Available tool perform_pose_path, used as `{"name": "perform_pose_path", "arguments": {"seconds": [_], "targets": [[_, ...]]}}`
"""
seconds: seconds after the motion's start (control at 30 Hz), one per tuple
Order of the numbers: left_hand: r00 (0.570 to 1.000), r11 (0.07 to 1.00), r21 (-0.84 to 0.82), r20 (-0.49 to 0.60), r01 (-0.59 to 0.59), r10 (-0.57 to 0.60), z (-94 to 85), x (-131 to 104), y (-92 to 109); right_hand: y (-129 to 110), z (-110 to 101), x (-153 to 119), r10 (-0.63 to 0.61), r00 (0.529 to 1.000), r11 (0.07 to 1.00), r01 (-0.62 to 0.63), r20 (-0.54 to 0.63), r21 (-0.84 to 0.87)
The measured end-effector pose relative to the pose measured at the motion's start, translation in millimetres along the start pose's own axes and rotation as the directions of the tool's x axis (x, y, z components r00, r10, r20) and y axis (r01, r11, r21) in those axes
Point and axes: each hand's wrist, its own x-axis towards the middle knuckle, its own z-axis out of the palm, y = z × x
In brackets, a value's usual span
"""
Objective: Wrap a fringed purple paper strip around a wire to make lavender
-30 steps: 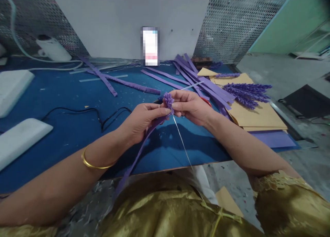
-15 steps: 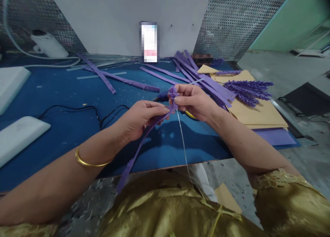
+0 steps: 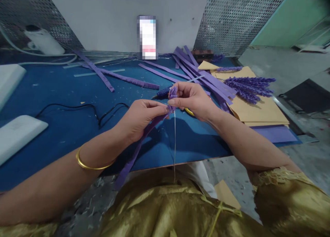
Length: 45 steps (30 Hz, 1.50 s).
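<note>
My left hand (image 3: pixel 146 118) pinches a purple paper strip (image 3: pixel 134 154), whose free end hangs over the table's front edge. Between thumb and fingers, my right hand (image 3: pixel 192 98) grips a purple paper flower (image 3: pixel 173 92), a curled, ruffled head into which the strip runs. From the flower a thin pale wire stem (image 3: pixel 175 137) hangs straight down toward my lap. Both hands are closed and nearly touch. Just behind them on the table lies a blue glue gun (image 3: pixel 163 92), partly covered. The yellow handle (image 3: pixel 189 112) of some tool peeks out under my right hand.
Loose purple strips (image 3: pixel 188 63) lie at the back. Finished purple flower sprigs (image 3: pixel 250 87) rest on tan paper sheets (image 3: pixel 260 113) to the right. A phone (image 3: pixel 147 37) leans on the back panel. White blocks (image 3: pixel 22 135) and a black cord (image 3: pixel 77 105) occupy the left.
The wire stem has swung from slanting rightward to hanging nearly vertical. The flower has turned slightly in my right fingers, and my right thumb has shifted left, closer to my left fingertips.
</note>
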Motion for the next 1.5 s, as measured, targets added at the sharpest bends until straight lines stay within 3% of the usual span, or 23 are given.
{"name": "perform_pose_path", "arguments": {"seconds": [0.3,0.57,0.87,1.1,1.3,1.5], "targets": [[0.999,0.999,-0.033,-0.011,0.039,-0.039,3.8,-1.1,1.9,3.0,9.5,-2.3,-0.031,0.997,0.998,0.027,-0.076,-0.061],[0.998,0.993,0.112,-0.048,-0.041,0.047,6.2,-3.3,4.9,7.2,14.5,-5.0,0.0,0.992,0.998,-0.008,-0.129,-0.057],[0.996,0.995,0.097,-0.077,-0.028,0.035,8.5,-2.5,1.0,9.1,15.6,-5.3,0.05,0.993,0.999,-0.05,-0.106,-0.002],[0.998,0.999,-0.013,-0.035,0.042,-0.043,7.8,-2.4,4.4,3.8,8.0,-1.1,0.076,0.997,0.986,-0.076,0.003,0.151],[1.0,0.998,-0.062,0.019,0.015,-0.014,4.3,-0.1,1.5,6.8,5.4,0.6,0.101,0.994,0.973,-0.093,-0.027,0.211],[0.998,0.999,-0.024,0.048,-0.035,0.037,3.8,0.3,-2.3,8.7,9.7,-1.0,0.059,0.998,0.986,-0.053,-0.035,0.161]]}}
